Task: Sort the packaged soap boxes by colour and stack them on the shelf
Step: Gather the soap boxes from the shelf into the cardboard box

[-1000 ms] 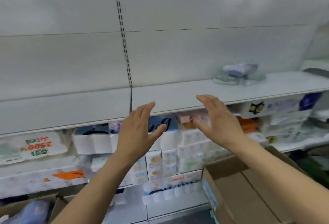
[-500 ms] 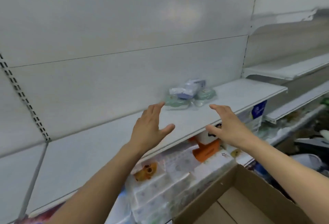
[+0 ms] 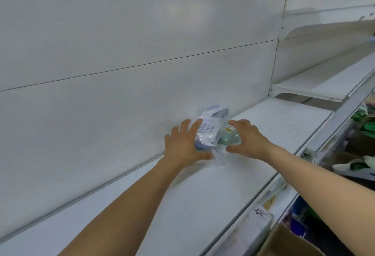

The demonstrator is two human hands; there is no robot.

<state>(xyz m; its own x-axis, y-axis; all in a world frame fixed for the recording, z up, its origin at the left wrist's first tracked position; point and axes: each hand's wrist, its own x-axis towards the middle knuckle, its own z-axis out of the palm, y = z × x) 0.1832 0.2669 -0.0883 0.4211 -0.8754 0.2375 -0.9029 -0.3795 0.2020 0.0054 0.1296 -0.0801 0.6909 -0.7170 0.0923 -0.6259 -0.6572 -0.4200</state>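
Both hands have moved in from hovering short of the shelf edge a moment ago to landing on the pile; view has also swung right, so the lower stock shelves are mostly gone from frame. Meaning, as I judge it: reach done, sorting about to start, nothing separated by colour yet.

Near: cardboard box [image 3: 292, 243] at bottom right, well behind the right wrist. Shelf [image 3: 182, 205], white, runs under both forearms, bare on the near side of the hands.

Left hand [image 3: 183, 147]: fingers spread and fairly straight, palm down, pressing on the left side of the pile. Fingertips rest on the clear wrap of the purple soap box [image 3: 205, 133]; thumb lies along the shelf by the loose wrap end. Not clamped, more a flat hold.

Right hand [image 3: 246, 141]: fingers apart, slightly curved, cupped over the right side, touching the green soap box [image 3: 289, 138]... correction, green soap box sits just left of this hand, between the two hands, under the fingertips. Grip not closed; cannot tell if it is lifting.

Far: a second purple package [image 3: 218, 112] sits past the fingertips, against the back panel [image 3: 121, 72]. All packages bunched together, touching, blurred.

Next likely: pull purple from green.
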